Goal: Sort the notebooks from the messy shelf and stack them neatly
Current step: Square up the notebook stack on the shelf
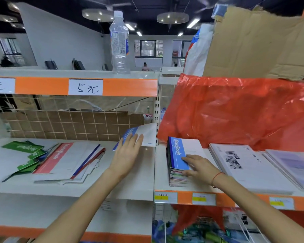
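Observation:
A messy pile of red-and-white and blue-striped notebooks (67,160) lies on the left shelf (140,183), with several small green notebooks (27,155) at its left. My left hand (128,153) lies with straight fingers on a blue-and-white notebook (144,134) that is tilted up at the shelf's back right corner. On the right shelf stands a neat stack of notebooks (178,162) topped by a blue "NoteBook" cover. My right hand (198,166) rests flat on the stack's near end, a red string around its wrist.
A red plastic bag (235,111) bulges over the right shelf behind the stack, with torn cardboard (253,42) above it. White booklets (244,165) lie right of the stack. An empty plastic bottle (119,42) stands on the top shelf. A wire grid backs the left shelf.

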Action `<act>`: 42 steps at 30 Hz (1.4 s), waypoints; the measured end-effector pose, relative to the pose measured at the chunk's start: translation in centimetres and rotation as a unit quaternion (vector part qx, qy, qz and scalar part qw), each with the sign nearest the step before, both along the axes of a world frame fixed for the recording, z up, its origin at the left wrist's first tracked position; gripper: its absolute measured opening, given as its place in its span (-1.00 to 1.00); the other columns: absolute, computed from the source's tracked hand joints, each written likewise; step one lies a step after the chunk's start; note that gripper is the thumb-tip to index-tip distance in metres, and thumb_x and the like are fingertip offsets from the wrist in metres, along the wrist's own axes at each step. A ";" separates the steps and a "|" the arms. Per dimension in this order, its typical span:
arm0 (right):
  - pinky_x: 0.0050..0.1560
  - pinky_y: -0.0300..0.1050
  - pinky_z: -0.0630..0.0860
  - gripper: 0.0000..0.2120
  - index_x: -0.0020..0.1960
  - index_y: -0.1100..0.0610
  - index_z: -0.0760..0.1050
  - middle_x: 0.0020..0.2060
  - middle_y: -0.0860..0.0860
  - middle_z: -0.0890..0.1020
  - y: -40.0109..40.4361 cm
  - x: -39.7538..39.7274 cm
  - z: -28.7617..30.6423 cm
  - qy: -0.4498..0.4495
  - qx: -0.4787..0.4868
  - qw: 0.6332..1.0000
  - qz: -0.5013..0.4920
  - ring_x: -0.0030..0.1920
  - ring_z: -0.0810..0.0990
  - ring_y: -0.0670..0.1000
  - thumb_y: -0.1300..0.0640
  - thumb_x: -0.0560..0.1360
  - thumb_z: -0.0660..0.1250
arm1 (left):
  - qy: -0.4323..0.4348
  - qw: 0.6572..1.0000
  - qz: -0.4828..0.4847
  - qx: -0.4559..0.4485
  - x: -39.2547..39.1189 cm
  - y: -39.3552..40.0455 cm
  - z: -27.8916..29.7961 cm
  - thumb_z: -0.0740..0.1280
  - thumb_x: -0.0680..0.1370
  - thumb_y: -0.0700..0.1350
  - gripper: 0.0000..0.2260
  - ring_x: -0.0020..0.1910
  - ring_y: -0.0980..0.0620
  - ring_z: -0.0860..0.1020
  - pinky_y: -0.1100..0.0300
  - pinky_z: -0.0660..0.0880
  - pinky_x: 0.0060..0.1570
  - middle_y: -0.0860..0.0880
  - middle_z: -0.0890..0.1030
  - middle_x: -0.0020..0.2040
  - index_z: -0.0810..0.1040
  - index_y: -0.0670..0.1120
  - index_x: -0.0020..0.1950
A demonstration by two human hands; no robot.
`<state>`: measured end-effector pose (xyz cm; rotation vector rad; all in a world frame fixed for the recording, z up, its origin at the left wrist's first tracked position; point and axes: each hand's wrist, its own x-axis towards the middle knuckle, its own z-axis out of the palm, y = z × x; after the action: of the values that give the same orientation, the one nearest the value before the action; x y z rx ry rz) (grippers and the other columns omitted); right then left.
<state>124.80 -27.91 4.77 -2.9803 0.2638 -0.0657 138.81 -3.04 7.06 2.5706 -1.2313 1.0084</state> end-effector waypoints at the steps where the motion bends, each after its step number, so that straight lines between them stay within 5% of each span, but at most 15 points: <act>1: 0.34 0.02 0.28 0.35 0.47 0.05 0.23 0.39 0.05 0.35 0.0 0.1 0.0 0.001 -0.007 1.000 0.002 0.39 0.29 0.06 -0.69 -0.06 -0.43 | -0.001 1.000 0.001 0.001 0.0 -0.1 0.0 0.48 -0.01 -0.54 -0.27 0.02 -0.32 0.60 -0.27 0.53 -0.12 -0.32 0.61 0.05 0.56 -0.33 0.16; 14: 0.35 -0.06 0.25 0.26 0.47 0.08 0.23 0.40 0.06 0.35 -0.6 0.0 -0.9 -0.031 -0.042 0.998 0.027 0.38 0.31 0.06 -0.64 0.07 -0.47 | 0.040 0.998 -0.003 0.046 -1.5 -2.7 0.2 0.56 0.01 -0.45 -0.28 0.04 -0.30 0.61 -0.24 0.54 -0.12 -0.32 0.61 0.06 0.55 -0.33 0.18; 18: 0.45 0.05 0.03 0.17 0.50 -0.03 0.15 0.48 -0.01 0.22 -1.3 -1.8 -0.9 -0.067 -0.034 0.997 -0.019 0.48 0.13 -0.01 -0.60 0.12 -0.50 | 0.036 0.997 -0.024 0.064 -2.1 -3.7 0.6 0.53 0.10 -0.42 -0.29 0.05 -0.28 0.61 -0.21 0.57 -0.12 -0.30 0.61 0.06 0.48 -0.30 0.25; 24: 0.48 0.11 0.00 0.06 0.51 -0.02 0.14 0.52 0.04 0.08 -4.5 -6.2 -0.3 -0.111 -0.050 0.988 -0.097 0.51 0.06 0.07 -0.57 0.24 -0.46 | -0.009 0.992 -0.059 0.113 -3.7 -8.9 1.0 0.08 0.39 -0.31 -0.54 0.01 -0.19 0.63 -0.13 0.58 -0.13 -0.20 0.65 0.02 0.58 -0.22 0.21; 28: 0.46 0.15 -0.06 0.06 0.50 -0.01 0.19 0.52 0.07 0.10 -4.7 -8.3 -0.2 -0.111 -0.079 0.984 -0.118 0.50 0.11 0.09 -0.54 0.26 -0.50 | -0.031 0.987 -0.057 0.145 -5.7 -12.6 0.1 0.22 0.36 -0.26 -0.58 -0.04 -0.19 0.64 -0.20 0.55 -0.05 -0.20 0.64 -0.17 0.59 -0.22 0.20; 31: 0.46 0.15 -0.12 0.07 0.49 -0.02 0.20 0.51 0.07 0.10 -5.0 -9.2 -0.6 -0.104 -0.077 0.983 -0.128 0.51 0.09 0.09 -0.54 0.24 -0.51 | -0.022 0.977 -0.084 0.195 -7.4 -13.9 -1.6 0.03 0.38 -0.26 -0.51 -0.01 -0.19 0.64 -0.28 0.51 -0.01 -0.17 0.63 -0.28 0.62 -0.20 0.16; 34: 0.44 0.22 -0.09 0.06 0.47 0.01 0.25 0.51 0.09 0.13 -5.6 -9.8 -1.2 -0.109 -0.065 0.983 -0.136 0.50 0.11 0.11 -0.54 0.27 -0.48 | 0.023 0.965 -0.059 0.254 -8.4 -13.4 -2.1 0.10 0.49 -0.26 -0.55 0.33 -0.25 0.42 -0.40 0.26 0.21 -0.19 0.61 0.06 0.42 -0.22 0.38; 37: 0.43 0.25 -0.08 0.06 0.47 0.00 0.24 0.51 0.07 0.12 -6.1 -10.0 -1.6 -0.104 -0.068 0.982 -0.144 0.50 0.12 0.08 -0.54 0.26 -0.48 | 0.112 0.947 -0.090 0.286 -7.6 -12.9 -2.7 0.03 0.64 -0.21 -0.60 0.50 -0.28 0.01 -0.47 -0.02 0.30 -0.22 0.27 0.39 0.15 -0.24 0.48; 42: 0.45 0.19 -0.16 0.11 0.50 -0.03 0.17 0.53 0.04 0.04 -6.2 -9.8 -1.8 -0.088 -0.073 0.983 -0.146 0.52 0.05 0.07 -0.55 0.20 -0.54 | 0.228 0.932 -0.136 0.246 -6.5 -12.2 -2.7 0.03 0.66 0.06 -0.60 0.46 -0.17 0.09 -0.39 0.15 0.29 -0.11 0.18 0.45 0.22 -0.13 0.42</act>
<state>115.00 -34.15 2.95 -3.0268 0.6988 -0.3967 132.33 -15.28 4.34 2.6219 -1.7876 0.0273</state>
